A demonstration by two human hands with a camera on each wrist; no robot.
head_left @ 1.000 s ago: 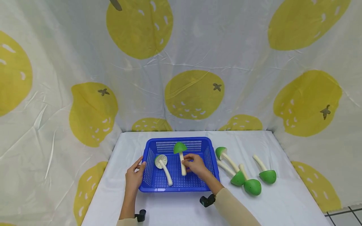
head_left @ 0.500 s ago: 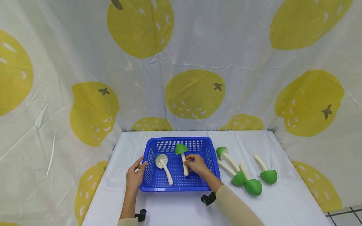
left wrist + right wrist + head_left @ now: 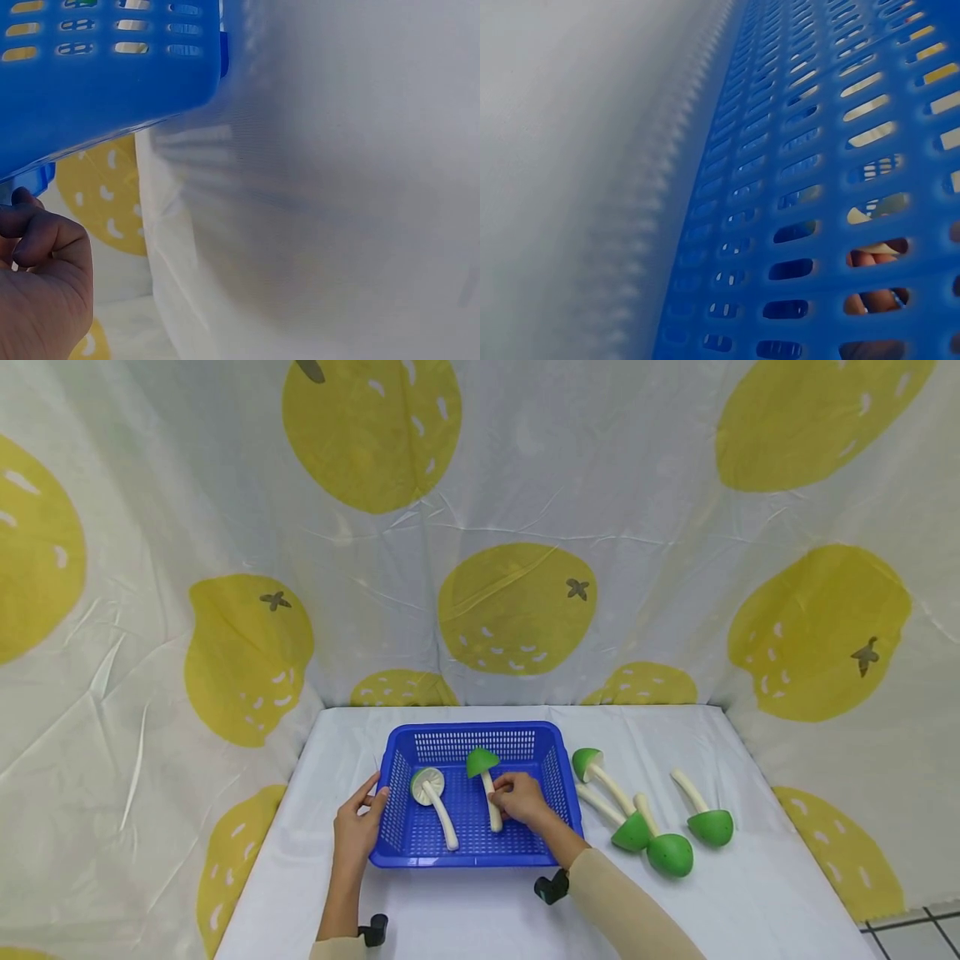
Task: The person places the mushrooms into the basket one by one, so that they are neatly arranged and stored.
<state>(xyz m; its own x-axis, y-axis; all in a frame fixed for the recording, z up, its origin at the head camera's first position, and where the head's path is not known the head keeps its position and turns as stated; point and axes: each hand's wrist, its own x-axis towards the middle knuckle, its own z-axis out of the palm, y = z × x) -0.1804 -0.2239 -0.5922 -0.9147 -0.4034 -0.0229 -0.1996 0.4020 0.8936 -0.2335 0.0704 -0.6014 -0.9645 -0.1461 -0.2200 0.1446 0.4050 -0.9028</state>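
Observation:
A blue plastic basket [image 3: 468, 862] with slotted walls stands on the white-covered table. My left hand [image 3: 356, 833] grips its left rim; the left wrist view has the curled fingers [image 3: 56, 236] at the basket's edge. Inside the basket, my right hand [image 3: 522, 798] pinches the pale stem of a green-capped toy mushroom [image 3: 482, 762], whose cap points away from me. A second toy mushroom [image 3: 441, 817] lies to its left, ribbed underside showing. Through the slots in the right wrist view, parts of the right fingers [image 3: 874, 301] are visible; the rest is hidden by the basket wall.
Right of the basket lie several more green toy mushrooms: one at the back [image 3: 587, 764], two touching nearer me, including a front one [image 3: 670, 856], and one farther right [image 3: 710, 828]. A lemon-print sheet [image 3: 517, 610] encloses the table's back and sides.
The mushroom in my right hand has shifted slightly toward me and to the right, its cap lower in the basket. My left hand has stayed at the rim.

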